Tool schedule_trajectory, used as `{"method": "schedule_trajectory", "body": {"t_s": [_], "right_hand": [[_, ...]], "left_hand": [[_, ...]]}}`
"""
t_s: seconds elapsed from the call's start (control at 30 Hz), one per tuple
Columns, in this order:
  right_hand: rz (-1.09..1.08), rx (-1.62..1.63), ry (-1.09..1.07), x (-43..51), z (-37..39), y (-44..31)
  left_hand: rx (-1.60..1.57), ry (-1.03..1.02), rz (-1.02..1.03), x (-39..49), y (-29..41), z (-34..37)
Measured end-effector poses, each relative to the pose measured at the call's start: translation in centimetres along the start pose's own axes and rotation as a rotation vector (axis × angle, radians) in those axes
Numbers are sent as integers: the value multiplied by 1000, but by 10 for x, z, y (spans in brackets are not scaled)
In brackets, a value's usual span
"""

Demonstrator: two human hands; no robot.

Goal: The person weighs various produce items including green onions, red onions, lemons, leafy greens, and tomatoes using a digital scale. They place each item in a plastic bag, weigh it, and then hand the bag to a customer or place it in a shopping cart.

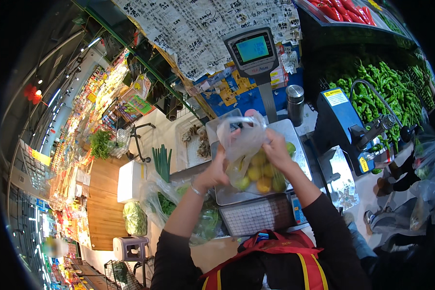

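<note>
A clear plastic bag (pixel 241 145) of yellow and green citrus-like fruit (pixel 264 174) rests on the metal plate (pixel 297 145) of a weighing scale. My right hand (pixel 276 148) grips the bag's upper right edge. My left hand (pixel 219 166) is at the bag's left side, its fingertips partly behind the plastic, so its hold is unclear. Beyond the hands, the scale's lit display (pixel 253 49) stands on a post.
A steel flask (pixel 295 105) stands behind the plate. To the right are a blue bag-sealing machine (pixel 342 127) and heaped green peppers (pixel 384 90). Bagged greens (pixel 166 203) and a white tray (pixel 183 145) lie left. People's legs (pixel 391 221) show at right.
</note>
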State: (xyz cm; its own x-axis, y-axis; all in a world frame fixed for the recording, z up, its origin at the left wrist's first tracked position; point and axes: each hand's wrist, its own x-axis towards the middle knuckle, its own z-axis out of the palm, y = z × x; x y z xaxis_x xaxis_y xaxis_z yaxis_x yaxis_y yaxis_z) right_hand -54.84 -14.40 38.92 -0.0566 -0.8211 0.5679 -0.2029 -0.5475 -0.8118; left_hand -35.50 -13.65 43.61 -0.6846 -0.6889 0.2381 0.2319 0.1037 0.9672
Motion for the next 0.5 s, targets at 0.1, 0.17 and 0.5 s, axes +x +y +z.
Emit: {"method": "schedule_trajectory", "body": {"t_s": [0.1,0.17,0.5], "right_hand": [[45,213,-142,18,-13,-13],[-58,110,-237,28,-10,-37],[0,-147,-287,-20,-75,-24]], "left_hand": [[861,21,-45,-21,-41,-3],[749,18,-231,-11,-67,-4],[-177,562,-126,58,-8,61]]}}
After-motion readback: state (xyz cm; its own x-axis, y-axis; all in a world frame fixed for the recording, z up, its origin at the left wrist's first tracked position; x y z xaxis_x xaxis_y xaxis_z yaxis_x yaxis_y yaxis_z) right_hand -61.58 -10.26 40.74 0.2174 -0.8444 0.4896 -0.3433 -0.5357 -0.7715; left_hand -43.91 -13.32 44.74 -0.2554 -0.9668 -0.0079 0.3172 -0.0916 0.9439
